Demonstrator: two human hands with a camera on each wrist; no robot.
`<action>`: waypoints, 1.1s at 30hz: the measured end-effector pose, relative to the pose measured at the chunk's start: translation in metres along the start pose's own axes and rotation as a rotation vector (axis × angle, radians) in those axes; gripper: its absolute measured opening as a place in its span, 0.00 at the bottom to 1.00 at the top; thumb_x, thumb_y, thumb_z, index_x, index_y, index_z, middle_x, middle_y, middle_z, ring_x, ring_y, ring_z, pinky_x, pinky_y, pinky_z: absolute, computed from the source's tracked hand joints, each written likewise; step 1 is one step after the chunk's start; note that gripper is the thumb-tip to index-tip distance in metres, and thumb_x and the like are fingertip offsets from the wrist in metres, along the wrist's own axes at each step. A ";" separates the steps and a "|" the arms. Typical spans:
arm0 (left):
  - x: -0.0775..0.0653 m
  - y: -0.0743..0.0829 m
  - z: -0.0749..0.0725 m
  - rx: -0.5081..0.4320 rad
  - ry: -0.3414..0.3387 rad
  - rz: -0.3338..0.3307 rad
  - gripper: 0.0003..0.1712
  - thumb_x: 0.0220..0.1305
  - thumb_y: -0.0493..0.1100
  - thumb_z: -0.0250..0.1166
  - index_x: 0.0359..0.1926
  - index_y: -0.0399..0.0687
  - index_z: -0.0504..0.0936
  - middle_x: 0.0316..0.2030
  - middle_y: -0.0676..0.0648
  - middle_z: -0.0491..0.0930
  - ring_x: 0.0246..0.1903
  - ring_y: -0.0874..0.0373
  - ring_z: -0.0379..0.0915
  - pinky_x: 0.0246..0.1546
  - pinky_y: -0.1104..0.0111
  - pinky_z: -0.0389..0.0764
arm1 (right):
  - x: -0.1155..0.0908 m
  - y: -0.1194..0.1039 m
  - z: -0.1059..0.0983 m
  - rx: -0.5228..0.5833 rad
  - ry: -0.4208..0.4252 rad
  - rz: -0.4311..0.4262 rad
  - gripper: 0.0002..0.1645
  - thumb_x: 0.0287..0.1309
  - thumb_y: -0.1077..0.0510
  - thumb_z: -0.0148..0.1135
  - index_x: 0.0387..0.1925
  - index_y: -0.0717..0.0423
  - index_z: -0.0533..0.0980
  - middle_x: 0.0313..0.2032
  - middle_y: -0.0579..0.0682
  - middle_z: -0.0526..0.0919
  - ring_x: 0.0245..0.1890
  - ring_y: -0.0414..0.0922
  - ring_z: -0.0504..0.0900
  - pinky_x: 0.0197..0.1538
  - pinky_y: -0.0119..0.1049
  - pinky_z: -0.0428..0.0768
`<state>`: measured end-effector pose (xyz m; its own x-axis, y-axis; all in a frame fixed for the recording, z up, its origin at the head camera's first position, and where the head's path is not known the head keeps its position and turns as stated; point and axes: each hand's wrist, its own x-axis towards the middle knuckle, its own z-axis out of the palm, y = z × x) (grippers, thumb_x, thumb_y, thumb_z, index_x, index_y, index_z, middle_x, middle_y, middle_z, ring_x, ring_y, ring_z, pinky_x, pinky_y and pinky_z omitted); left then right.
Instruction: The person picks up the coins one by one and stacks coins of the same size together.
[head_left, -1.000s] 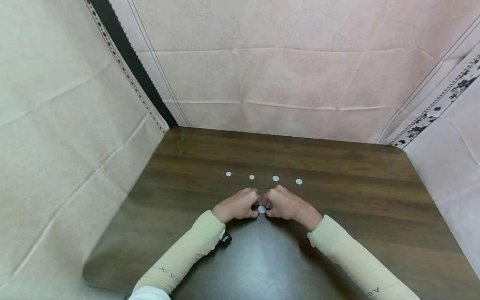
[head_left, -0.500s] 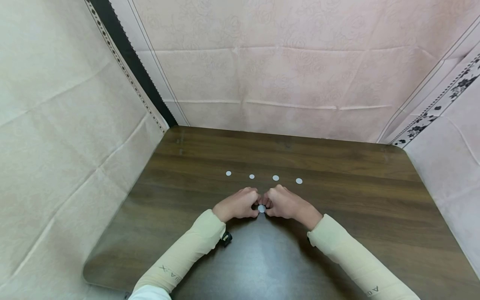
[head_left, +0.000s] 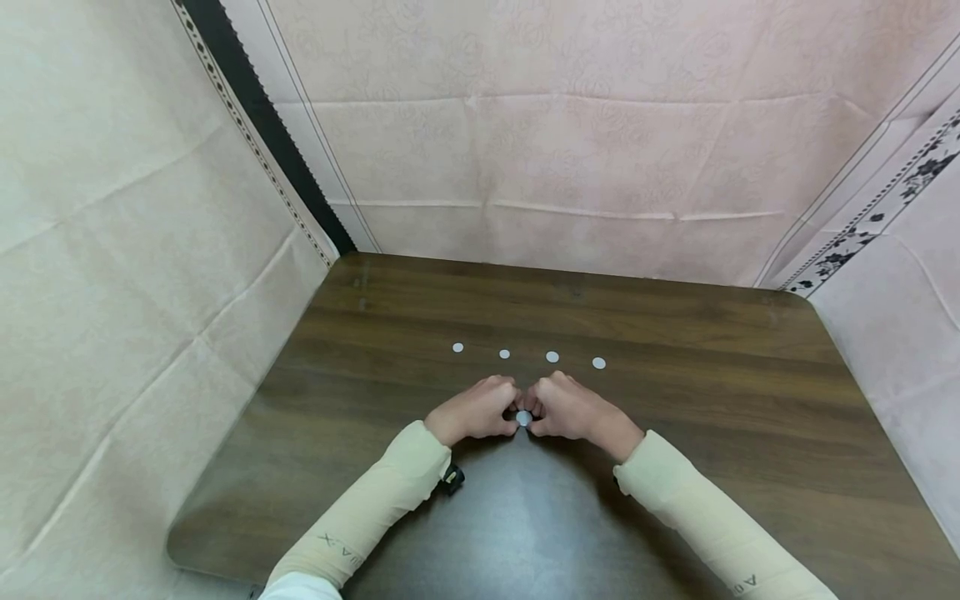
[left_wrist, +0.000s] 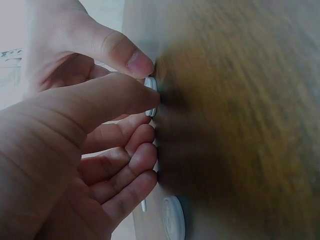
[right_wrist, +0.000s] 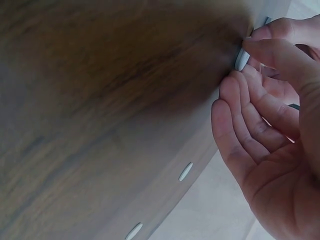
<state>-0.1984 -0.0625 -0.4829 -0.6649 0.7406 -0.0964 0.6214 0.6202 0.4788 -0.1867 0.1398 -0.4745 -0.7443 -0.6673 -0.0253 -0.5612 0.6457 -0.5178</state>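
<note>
A white disc (head_left: pixel 523 418) lies at the middle of the table, between my two hands. My left hand (head_left: pixel 478 408) pinches its left side with curled fingers and thumb. From the right, my right hand (head_left: pixel 573 407) holds the other side the same way, and the hands nearly meet. In the left wrist view the disc (left_wrist: pixel 151 86) is seen edge-on behind my left thumb, with a groove along its edge that could mean two layers. The right wrist view shows the disc (right_wrist: pixel 242 60) tilted between thumb and fingers, close to the tabletop.
Several other white discs lie in a row beyond my hands, from the leftmost disc (head_left: pixel 457 347) to the rightmost disc (head_left: pixel 598 363). The dark wooden table (head_left: pixel 337 400) meets a pale patterned cloth (head_left: pixel 555 158) at its back edge.
</note>
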 end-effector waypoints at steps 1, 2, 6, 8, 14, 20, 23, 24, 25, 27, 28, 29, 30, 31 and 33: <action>0.000 0.000 0.000 0.004 0.002 0.000 0.11 0.64 0.35 0.70 0.26 0.47 0.79 0.28 0.50 0.72 0.31 0.60 0.63 0.33 0.71 0.67 | 0.000 0.000 0.000 -0.005 0.003 -0.001 0.11 0.49 0.68 0.73 0.21 0.50 0.81 0.19 0.39 0.80 0.20 0.29 0.72 0.27 0.26 0.73; 0.000 0.000 0.000 0.008 0.004 0.001 0.10 0.63 0.35 0.70 0.26 0.47 0.80 0.29 0.50 0.73 0.31 0.60 0.64 0.33 0.71 0.67 | 0.000 0.000 0.000 -0.011 0.004 -0.001 0.12 0.49 0.67 0.73 0.20 0.50 0.80 0.18 0.39 0.79 0.20 0.30 0.70 0.26 0.26 0.72; 0.000 0.000 0.000 0.006 0.010 0.001 0.09 0.63 0.35 0.71 0.28 0.47 0.80 0.31 0.48 0.77 0.32 0.60 0.65 0.34 0.71 0.69 | 0.001 -0.001 0.001 -0.023 0.004 0.009 0.14 0.50 0.66 0.74 0.18 0.49 0.78 0.17 0.38 0.77 0.19 0.30 0.68 0.25 0.26 0.69; 0.000 0.000 -0.001 0.001 0.013 0.005 0.08 0.63 0.35 0.71 0.28 0.46 0.81 0.31 0.48 0.77 0.32 0.59 0.66 0.34 0.70 0.70 | 0.001 -0.002 0.001 -0.022 0.001 0.015 0.15 0.51 0.65 0.75 0.18 0.49 0.78 0.17 0.39 0.77 0.19 0.31 0.67 0.25 0.26 0.69; -0.001 -0.002 -0.002 -0.006 0.009 0.015 0.04 0.64 0.35 0.71 0.32 0.44 0.83 0.33 0.48 0.78 0.33 0.59 0.67 0.35 0.70 0.72 | 0.002 -0.001 0.002 -0.020 -0.012 0.022 0.16 0.53 0.65 0.75 0.18 0.49 0.77 0.16 0.38 0.73 0.18 0.30 0.65 0.24 0.26 0.66; 0.000 -0.004 -0.001 0.010 0.008 0.018 0.03 0.64 0.37 0.72 0.36 0.42 0.85 0.35 0.49 0.79 0.35 0.59 0.68 0.37 0.70 0.73 | 0.003 -0.001 0.002 -0.016 -0.015 0.015 0.18 0.54 0.64 0.74 0.17 0.49 0.75 0.15 0.36 0.67 0.17 0.31 0.61 0.23 0.26 0.61; 0.000 -0.004 -0.001 0.016 0.008 0.023 0.04 0.64 0.37 0.73 0.37 0.42 0.85 0.36 0.49 0.79 0.35 0.59 0.68 0.38 0.70 0.73 | 0.003 0.000 0.002 -0.018 -0.013 0.009 0.18 0.53 0.65 0.74 0.17 0.49 0.74 0.14 0.36 0.65 0.17 0.31 0.60 0.23 0.27 0.60; 0.000 -0.004 -0.002 0.018 0.007 0.027 0.05 0.64 0.37 0.73 0.38 0.42 0.85 0.36 0.49 0.79 0.35 0.59 0.68 0.38 0.70 0.73 | 0.003 0.000 0.002 -0.020 -0.012 0.008 0.18 0.52 0.65 0.74 0.17 0.49 0.74 0.14 0.35 0.65 0.17 0.31 0.59 0.23 0.27 0.59; -0.001 -0.005 -0.002 0.017 0.004 0.030 0.05 0.64 0.37 0.73 0.38 0.42 0.85 0.36 0.49 0.78 0.35 0.59 0.68 0.38 0.70 0.73 | 0.003 0.000 0.002 -0.021 -0.012 0.010 0.18 0.52 0.65 0.74 0.17 0.49 0.74 0.14 0.35 0.64 0.17 0.31 0.59 0.23 0.27 0.59; -0.001 -0.006 -0.003 0.019 0.006 0.037 0.05 0.64 0.36 0.72 0.38 0.42 0.85 0.36 0.49 0.78 0.36 0.59 0.69 0.39 0.69 0.73 | 0.003 0.000 0.002 -0.023 -0.013 0.015 0.18 0.52 0.65 0.73 0.16 0.49 0.74 0.14 0.35 0.63 0.17 0.31 0.58 0.23 0.27 0.58; -0.001 -0.007 -0.003 0.022 0.010 0.044 0.05 0.64 0.36 0.72 0.39 0.42 0.85 0.37 0.48 0.79 0.37 0.58 0.70 0.40 0.69 0.74 | 0.003 0.000 0.002 -0.025 -0.013 0.018 0.18 0.52 0.65 0.74 0.16 0.49 0.74 0.14 0.35 0.63 0.17 0.31 0.58 0.23 0.27 0.58; -0.001 -0.008 -0.003 0.024 0.015 0.048 0.05 0.64 0.35 0.71 0.41 0.42 0.85 0.38 0.48 0.80 0.38 0.58 0.71 0.42 0.68 0.76 | 0.003 0.000 0.002 -0.026 -0.014 0.019 0.18 0.52 0.65 0.74 0.17 0.49 0.74 0.13 0.35 0.63 0.17 0.31 0.58 0.23 0.27 0.58; -0.002 -0.009 -0.004 0.027 0.020 0.051 0.06 0.64 0.35 0.71 0.42 0.42 0.86 0.40 0.48 0.80 0.39 0.58 0.72 0.43 0.68 0.77 | 0.003 0.000 0.002 -0.034 -0.014 0.022 0.18 0.52 0.65 0.74 0.16 0.49 0.74 0.13 0.35 0.62 0.17 0.31 0.58 0.23 0.27 0.58; -0.002 -0.010 -0.004 0.027 0.026 0.052 0.07 0.65 0.36 0.70 0.44 0.42 0.86 0.41 0.48 0.81 0.41 0.57 0.73 0.46 0.66 0.79 | 0.003 -0.001 0.002 -0.038 -0.014 0.025 0.18 0.52 0.64 0.74 0.17 0.49 0.74 0.13 0.34 0.62 0.17 0.31 0.58 0.23 0.27 0.58; -0.004 -0.012 -0.006 0.030 0.040 0.054 0.09 0.67 0.37 0.69 0.47 0.41 0.87 0.45 0.47 0.82 0.45 0.55 0.76 0.52 0.63 0.81 | 0.003 -0.001 0.003 -0.047 -0.014 0.028 0.17 0.52 0.63 0.74 0.17 0.49 0.75 0.13 0.34 0.62 0.16 0.31 0.58 0.22 0.27 0.58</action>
<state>-0.2058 -0.0741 -0.4826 -0.6462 0.7623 -0.0358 0.6682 0.5878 0.4561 -0.1877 0.1360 -0.4763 -0.7551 -0.6536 -0.0520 -0.5568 0.6810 -0.4756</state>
